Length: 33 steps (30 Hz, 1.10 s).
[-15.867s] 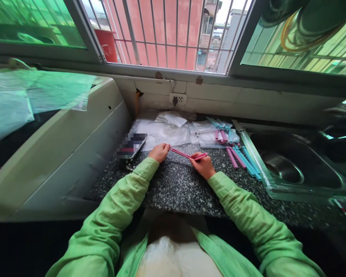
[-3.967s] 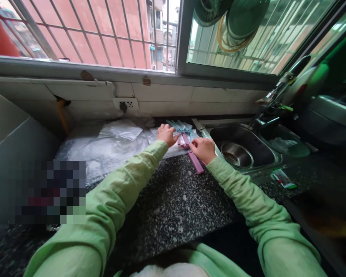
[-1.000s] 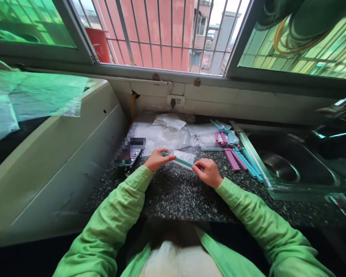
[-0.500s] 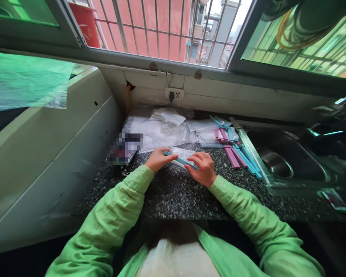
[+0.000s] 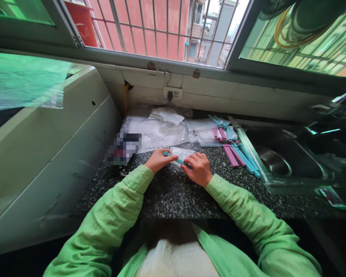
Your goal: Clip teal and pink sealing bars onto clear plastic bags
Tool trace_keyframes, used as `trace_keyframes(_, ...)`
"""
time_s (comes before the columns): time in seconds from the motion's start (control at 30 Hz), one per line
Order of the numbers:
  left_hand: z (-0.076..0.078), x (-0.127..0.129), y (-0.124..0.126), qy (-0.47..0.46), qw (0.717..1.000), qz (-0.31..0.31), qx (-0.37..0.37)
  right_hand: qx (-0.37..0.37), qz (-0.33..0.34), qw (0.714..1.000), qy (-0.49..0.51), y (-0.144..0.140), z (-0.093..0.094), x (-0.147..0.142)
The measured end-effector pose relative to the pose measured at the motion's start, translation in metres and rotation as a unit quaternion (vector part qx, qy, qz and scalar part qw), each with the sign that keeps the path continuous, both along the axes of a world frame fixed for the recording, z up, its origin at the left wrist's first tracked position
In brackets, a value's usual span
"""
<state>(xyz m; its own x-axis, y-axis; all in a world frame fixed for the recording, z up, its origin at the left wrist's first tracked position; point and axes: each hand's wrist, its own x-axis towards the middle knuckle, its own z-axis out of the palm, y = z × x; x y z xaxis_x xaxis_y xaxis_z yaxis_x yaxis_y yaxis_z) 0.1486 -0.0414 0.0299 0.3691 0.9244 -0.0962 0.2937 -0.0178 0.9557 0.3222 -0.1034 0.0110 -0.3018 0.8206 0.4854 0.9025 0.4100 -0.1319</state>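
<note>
working above a dark speckled table (image 5: 173,198), with a held blue strip (image 5: 180,161) as the middle of the clock, slanting from 10 down toward 4. just behind it, at 12, partly covered by both hands, a small clear bag (image 5: 182,152); cannot tell a clamped bag from one merely lying beneath. at 11, farther off, a crinkled heap of clear plastic (image 5: 160,129). at 9, past the left wrist, a dark flat item (image 5: 127,148), blurred out. beyond, walling in the table, a cream appliance (image 5: 46,142), topped toward 10 with a green-tinted plastic sheet (image 5: 25,80). at 2, in a loose pile, bagged pink and blue strips (image 5: 220,134). at 3, side by side, pink strips (image 5: 231,156) and loose blue strips (image 5: 249,163), close against the edge of a sink (image 5: 302,150). at 12, on the wall, a socket (image 5: 175,94)

gripping the 10 end with the left hand (image 5: 158,159), thumb laid along the strip, fingers curled behind. pinching near the 4 end with the right hand (image 5: 198,169), thumb below, fingers above, hiding the tip and standing between the held strip and the loose ones
</note>
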Motion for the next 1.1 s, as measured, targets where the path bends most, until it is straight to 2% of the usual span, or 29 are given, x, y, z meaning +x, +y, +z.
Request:
trace_keyframes(0.2, -0.005, 0.002, -0.001, 0.016, 0.999, -0.01, 0.04, 0.019, 0.0, 1.0, -0.004, 0.0, -0.002, 0.001)
trace_keyframes(0.43, -0.007, 0.003, 0.001, 0.064, 0.98, 0.038, 0.183, 0.063, 0.005, 0.998, 0.006, 0.001, -0.003, 0.004)
trace_keyframes(0.7, -0.01, -0.001, 0.005, 0.044, 0.977, 0.015, 0.207, 0.095, 0.003, 0.995, 0.011, 0.0, -0.001, 0.005)
trace_keyframes(0.77, -0.009, -0.002, 0.005, 0.043, 0.975, -0.003, 0.216, 0.099, 0.002, 0.995, 0.014, 0.0, 0.001, 0.005)
trace_keyframes(0.87, -0.008, -0.004, 0.006, 0.059, 0.969, -0.062, 0.231, 0.108, -0.005, 0.994, 0.022, 0.0, 0.004, 0.006)
trace_keyframes(1.1, -0.009, -0.002, 0.003, 0.17, 0.936, -0.159, 0.264, 0.134, -0.037, 0.989, 0.052, 0.001, 0.012, 0.014)
